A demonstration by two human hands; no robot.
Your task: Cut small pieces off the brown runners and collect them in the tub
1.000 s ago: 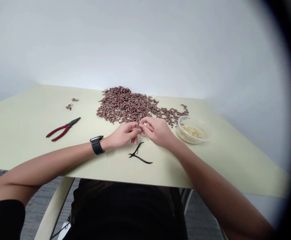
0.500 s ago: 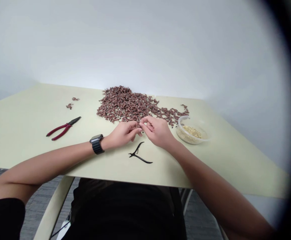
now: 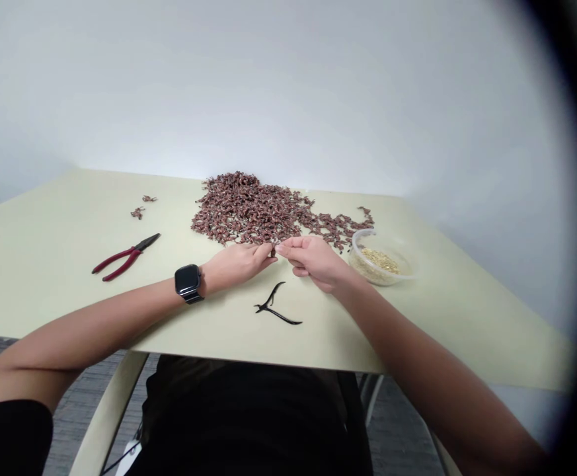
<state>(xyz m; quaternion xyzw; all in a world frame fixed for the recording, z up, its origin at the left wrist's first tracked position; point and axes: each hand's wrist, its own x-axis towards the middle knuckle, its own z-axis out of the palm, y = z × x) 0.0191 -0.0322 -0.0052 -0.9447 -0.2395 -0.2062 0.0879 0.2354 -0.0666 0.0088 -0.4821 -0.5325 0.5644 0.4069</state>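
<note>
My left hand (image 3: 239, 266), a dark watch on its wrist, is closed with thumb and fingers around a small reddish-brown piece (image 3: 273, 250). Only a bit of that piece shows between the fingertips; its exact kind is unclear. My right hand (image 3: 312, 259) meets it there, thumb and forefinger pinched; whatever they grip is too small to make out. Just beyond both hands lies a large pile of small reddish-brown pieces (image 3: 248, 208) with dark tips. Black nippers (image 3: 268, 307) with spread handles rest on the table on the near side of my hands.
To the right stands a clear plastic tub (image 3: 365, 268) with small gold-coloured bits (image 3: 381, 260) inside. Red-handled pliers (image 3: 128, 256) lie at the left. Behind them are a few stray brown pieces (image 3: 138, 212). A white wall (image 3: 288, 92) closes off the table's (image 3: 193, 337) far side.
My left wrist has rolled so the watch face turns upward, and its fingers have straightened together. The right hand has turned and its fingers have shifted, still meeting the left fingertips.
</note>
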